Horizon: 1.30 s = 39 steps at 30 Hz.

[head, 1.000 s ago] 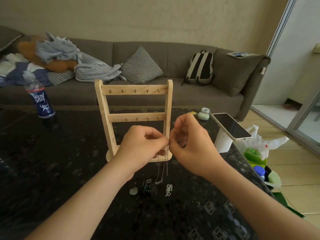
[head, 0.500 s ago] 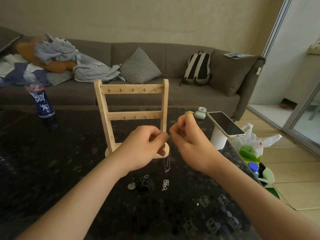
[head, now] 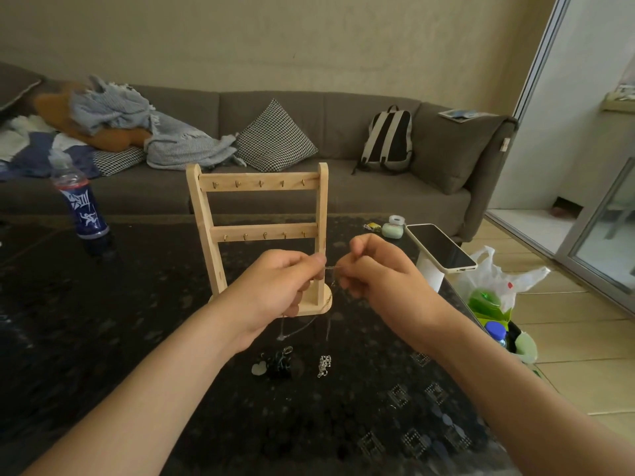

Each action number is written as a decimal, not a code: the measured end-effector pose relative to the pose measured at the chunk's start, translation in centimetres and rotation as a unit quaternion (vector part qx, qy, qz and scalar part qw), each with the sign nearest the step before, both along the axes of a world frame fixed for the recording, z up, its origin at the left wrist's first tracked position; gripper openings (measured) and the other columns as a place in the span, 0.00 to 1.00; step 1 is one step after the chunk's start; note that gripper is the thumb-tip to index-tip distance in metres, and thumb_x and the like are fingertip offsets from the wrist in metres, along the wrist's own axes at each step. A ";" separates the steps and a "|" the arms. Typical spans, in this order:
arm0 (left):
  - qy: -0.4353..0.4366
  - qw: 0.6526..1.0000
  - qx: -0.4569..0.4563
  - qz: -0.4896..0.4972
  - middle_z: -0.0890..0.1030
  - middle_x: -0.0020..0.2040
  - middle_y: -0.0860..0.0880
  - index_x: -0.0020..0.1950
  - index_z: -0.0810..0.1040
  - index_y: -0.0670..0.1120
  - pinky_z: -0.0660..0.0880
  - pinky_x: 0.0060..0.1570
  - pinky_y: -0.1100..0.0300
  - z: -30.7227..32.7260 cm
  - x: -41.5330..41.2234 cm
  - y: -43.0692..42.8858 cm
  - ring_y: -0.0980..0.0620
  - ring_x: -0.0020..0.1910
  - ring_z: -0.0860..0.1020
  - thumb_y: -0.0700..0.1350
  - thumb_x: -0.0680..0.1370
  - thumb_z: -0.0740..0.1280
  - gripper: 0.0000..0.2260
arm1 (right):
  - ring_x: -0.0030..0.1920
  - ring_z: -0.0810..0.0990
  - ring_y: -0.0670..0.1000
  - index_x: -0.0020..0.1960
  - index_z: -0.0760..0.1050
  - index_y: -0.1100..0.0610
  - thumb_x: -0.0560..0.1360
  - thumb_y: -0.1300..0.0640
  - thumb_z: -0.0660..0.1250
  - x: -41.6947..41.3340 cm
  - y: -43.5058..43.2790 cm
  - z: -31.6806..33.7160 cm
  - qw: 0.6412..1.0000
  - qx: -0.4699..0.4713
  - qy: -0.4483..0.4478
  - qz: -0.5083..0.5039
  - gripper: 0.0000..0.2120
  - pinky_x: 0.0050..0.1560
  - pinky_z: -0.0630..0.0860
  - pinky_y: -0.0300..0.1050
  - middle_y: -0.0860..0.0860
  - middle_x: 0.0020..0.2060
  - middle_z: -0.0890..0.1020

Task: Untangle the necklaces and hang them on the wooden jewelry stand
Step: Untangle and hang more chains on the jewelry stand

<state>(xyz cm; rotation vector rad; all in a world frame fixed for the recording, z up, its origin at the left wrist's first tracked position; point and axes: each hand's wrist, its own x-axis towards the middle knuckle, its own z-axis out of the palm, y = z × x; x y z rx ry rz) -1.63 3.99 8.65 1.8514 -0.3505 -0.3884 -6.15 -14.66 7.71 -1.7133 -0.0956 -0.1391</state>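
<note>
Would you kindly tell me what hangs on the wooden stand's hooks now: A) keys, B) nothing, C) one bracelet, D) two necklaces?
B: both hook rows on the wooden stand are bare; the left hand and right hand pinch the thin chain in front of it.

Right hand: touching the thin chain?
Touching. Head view: the right hand pinches the thin chain, which spans the short gap to the left hand.
</note>
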 end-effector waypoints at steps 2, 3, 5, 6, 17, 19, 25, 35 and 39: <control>-0.015 1.000 -0.002 -0.001 0.70 0.39 0.46 0.52 0.87 0.48 0.71 0.42 0.56 0.0 -0.1 -0.1 0.53 0.37 0.70 0.54 0.86 0.65 0.14 | 0.44 0.77 0.52 0.53 0.72 0.56 0.83 0.65 0.63 -0.2 0.0 0.0 1.000 0.008 -0.007 -0.010 0.05 0.48 0.74 0.49 0.51 0.39 0.80; -0.020 1.000 -0.004 -0.005 0.69 0.39 0.45 0.53 0.87 0.48 0.71 0.42 0.56 0.0 -0.1 -0.1 0.52 0.36 0.70 0.54 0.85 0.66 0.14 | 0.45 0.78 0.52 0.54 0.72 0.56 0.83 0.65 0.64 -0.2 0.0 0.0 1.000 0.018 -0.007 -0.011 0.05 0.48 0.74 0.48 0.51 0.40 0.81; -0.015 1.000 -0.012 -0.011 0.68 0.37 0.45 0.53 0.88 0.50 0.71 0.43 0.56 0.1 -0.3 -0.1 0.53 0.35 0.69 0.56 0.84 0.67 0.14 | 0.45 0.79 0.51 0.54 0.71 0.56 0.83 0.66 0.64 -0.3 0.1 0.0 0.999 0.046 -0.006 -0.004 0.06 0.46 0.75 0.45 0.54 0.43 0.83; -0.013 1.000 -0.015 -0.014 0.70 0.35 0.47 0.53 0.89 0.51 0.72 0.44 0.56 0.1 -0.4 -0.1 0.54 0.36 0.71 0.57 0.83 0.69 0.13 | 0.44 0.80 0.50 0.54 0.70 0.56 0.83 0.66 0.64 -0.3 0.1 0.0 0.998 0.059 -0.006 0.000 0.07 0.45 0.76 0.43 0.55 0.43 0.83; -0.067 0.998 -0.007 -0.012 0.84 0.39 0.60 0.51 0.89 0.55 0.71 0.51 0.56 0.1 -0.2 0.2 0.61 0.45 0.80 0.53 0.79 0.76 0.04 | 0.41 0.83 0.47 0.54 0.68 0.57 0.79 0.69 0.65 -0.7 0.0 0.3 0.998 0.047 -0.015 -0.049 0.11 0.44 0.78 0.41 0.54 0.40 0.85; -0.064 0.998 -0.019 -0.010 0.82 0.36 0.62 0.51 0.89 0.54 0.71 0.51 0.55 0.0 -0.1 0.3 0.59 0.43 0.78 0.52 0.79 0.75 0.04 | 0.41 0.83 0.49 0.53 0.67 0.56 0.79 0.70 0.65 -0.6 0.0 0.2 0.996 0.062 -0.018 -0.060 0.12 0.43 0.78 0.41 0.56 0.39 0.85; -0.018 0.999 -0.051 -0.001 0.80 0.41 0.47 0.53 0.88 0.50 0.73 0.43 0.56 0.0 0.0 0.1 0.52 0.39 0.75 0.48 0.82 0.73 0.04 | 0.34 0.71 0.50 0.51 0.70 0.55 0.82 0.70 0.63 -0.2 0.0 -0.1 0.989 0.135 0.011 -0.059 0.10 0.37 0.71 0.43 0.49 0.33 0.73; 0.017 0.994 -0.100 0.033 0.80 0.42 0.42 0.50 0.85 0.36 0.75 0.46 0.52 0.0 0.3 0.0 0.49 0.40 0.77 0.43 0.82 0.69 0.10 | 0.29 0.76 0.46 0.53 0.84 0.54 0.80 0.62 0.72 -1.2 -0.3 0.4 0.993 -0.066 0.052 -0.086 0.05 0.28 0.72 0.38 0.46 0.31 0.81; 0.031 0.993 -0.107 0.039 0.82 0.41 0.42 0.50 0.84 0.36 0.77 0.46 0.53 -0.1 0.2 -0.2 0.49 0.41 0.80 0.43 0.81 0.70 0.09 | 0.24 0.75 0.50 0.55 0.82 0.54 0.85 0.53 0.67 -1.4 0.0 0.8 0.992 -0.069 0.067 -0.081 0.06 0.24 0.69 0.41 0.50 0.30 0.81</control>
